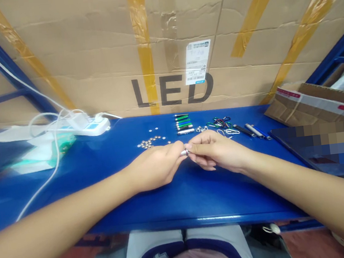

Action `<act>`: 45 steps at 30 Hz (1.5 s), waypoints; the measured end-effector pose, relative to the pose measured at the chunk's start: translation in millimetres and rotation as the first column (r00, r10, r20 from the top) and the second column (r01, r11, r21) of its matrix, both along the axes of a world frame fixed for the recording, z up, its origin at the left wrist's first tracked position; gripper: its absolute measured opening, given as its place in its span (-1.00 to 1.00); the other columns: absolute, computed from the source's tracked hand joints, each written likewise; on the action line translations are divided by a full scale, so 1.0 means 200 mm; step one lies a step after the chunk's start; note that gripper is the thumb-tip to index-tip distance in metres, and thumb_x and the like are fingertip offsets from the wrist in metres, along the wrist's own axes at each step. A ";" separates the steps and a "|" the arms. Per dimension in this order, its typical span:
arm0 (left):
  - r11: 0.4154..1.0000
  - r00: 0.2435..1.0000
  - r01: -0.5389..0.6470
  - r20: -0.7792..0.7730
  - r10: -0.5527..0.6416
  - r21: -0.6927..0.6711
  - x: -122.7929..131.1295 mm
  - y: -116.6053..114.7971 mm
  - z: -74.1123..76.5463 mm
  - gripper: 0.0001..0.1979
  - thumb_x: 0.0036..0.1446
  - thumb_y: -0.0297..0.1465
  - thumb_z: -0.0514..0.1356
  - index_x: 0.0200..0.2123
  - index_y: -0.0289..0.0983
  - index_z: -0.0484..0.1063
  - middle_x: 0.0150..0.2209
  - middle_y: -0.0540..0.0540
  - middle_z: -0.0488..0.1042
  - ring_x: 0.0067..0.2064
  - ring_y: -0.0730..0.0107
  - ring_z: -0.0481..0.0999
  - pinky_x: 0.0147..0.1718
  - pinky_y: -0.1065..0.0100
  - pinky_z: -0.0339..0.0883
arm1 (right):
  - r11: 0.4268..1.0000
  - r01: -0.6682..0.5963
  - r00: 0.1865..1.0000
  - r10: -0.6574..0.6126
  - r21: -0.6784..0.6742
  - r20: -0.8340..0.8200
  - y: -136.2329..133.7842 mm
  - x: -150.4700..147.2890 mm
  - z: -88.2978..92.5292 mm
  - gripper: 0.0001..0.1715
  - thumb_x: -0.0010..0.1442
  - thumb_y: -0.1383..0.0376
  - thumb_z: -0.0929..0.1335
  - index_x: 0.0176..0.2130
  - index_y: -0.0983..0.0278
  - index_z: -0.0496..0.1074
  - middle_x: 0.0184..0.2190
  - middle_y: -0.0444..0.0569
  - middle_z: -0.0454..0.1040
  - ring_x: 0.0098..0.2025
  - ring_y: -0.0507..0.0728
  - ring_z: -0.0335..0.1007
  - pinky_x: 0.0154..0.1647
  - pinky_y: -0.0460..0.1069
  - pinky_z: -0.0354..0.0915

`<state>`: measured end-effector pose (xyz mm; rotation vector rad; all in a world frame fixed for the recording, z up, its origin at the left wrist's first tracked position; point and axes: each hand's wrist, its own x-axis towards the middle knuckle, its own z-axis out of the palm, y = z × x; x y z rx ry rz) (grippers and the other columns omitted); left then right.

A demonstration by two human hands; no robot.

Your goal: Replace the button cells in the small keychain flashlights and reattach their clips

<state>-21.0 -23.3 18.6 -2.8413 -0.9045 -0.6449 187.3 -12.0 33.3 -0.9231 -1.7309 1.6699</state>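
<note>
1. Between the two sets of fingertips, just above the middle of the bench (180, 202), sits the small silver piece (184, 153). Most of it is hidden, so what it is exactly cannot be told.
2. The left hand (156, 168) has its grip closed round one end, fingers curled under. The right hand (216, 153) pinches the other end between thumb and forefinger, so both grips grasp the same piece.
3. Judging from that two-ended hold, this is a fine fitting or twisting job. It likely goes best with one hand holding steady, the other doing the turning, and both ends in line.
4. Wrists low near the bench would probably steady the pinch, and a slipped part would then fall only a short way.
5. Just beyond the left hand lies a scatter of button cells (150, 142). They look loose and apt to roll, so a sweeping knuckle is a risk.
6. Behind the hands a row of little torches (184, 125) lies side by side, with coloured carabiners (221, 122) near its right.
7. At the far left a white power strip (92, 125) and its cable lie well apart from the work.
</note>
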 end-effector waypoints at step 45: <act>0.062 0.720 0.569 0.533 0.443 -0.820 0.06 -0.01 0.05 -0.76 0.31 -0.22 0.16 -0.32 -0.26 0.27 -0.62 0.22 -0.08 -0.63 0.65 -0.18 -0.70 0.60 -0.20 | 0.861 0.014 1.000 -0.026 0.508 0.016 0.01 0.00 -0.04 -0.42 0.29 -0.09 0.31 -0.50 0.30 0.35 -0.63 -0.20 0.16 -0.57 -0.03 0.03 -0.55 -0.09 0.01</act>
